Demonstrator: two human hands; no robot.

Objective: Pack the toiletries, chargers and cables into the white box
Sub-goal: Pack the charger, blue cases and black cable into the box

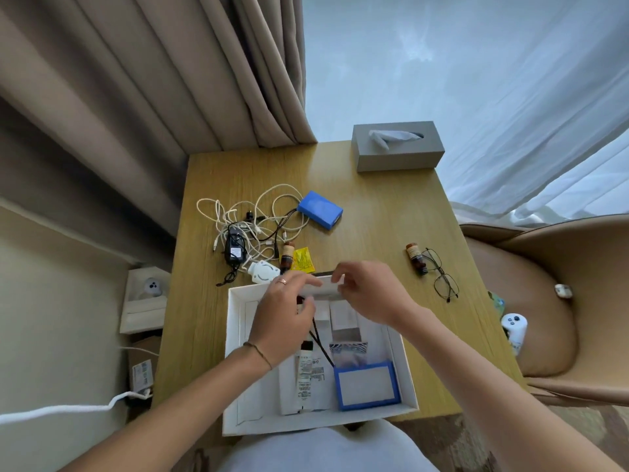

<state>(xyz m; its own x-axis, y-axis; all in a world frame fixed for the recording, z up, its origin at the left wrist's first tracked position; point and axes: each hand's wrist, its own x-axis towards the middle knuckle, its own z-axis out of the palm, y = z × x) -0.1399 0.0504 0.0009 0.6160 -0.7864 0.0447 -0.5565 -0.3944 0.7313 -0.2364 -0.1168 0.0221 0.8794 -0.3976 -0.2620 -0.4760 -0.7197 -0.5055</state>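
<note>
The white box (235, 352) lies open at the table's near edge. Inside it are a white tube (308, 379), a blue-framed packet (367, 385), small white cartons (343, 318) and a black cord (321, 349). Both hands hover over the box's far edge. My left hand (282, 315) and my right hand (371, 294) together grip a long narrow white box (326, 289) between them. Beyond the box lie a tangle of white cables (245, 216), a black charger (234, 250), a white plug adapter (262, 272), a blue battery pack (320, 209), a yellow sachet (302, 260) and two brown bottles (287, 255) (416, 257).
A pair of glasses (440, 274) lies at the table's right side, next to the right bottle. A grey tissue box (398, 146) stands at the far edge. A tan armchair (544, 308) with a white controller (514, 330) is to the right. Curtains hang behind the table.
</note>
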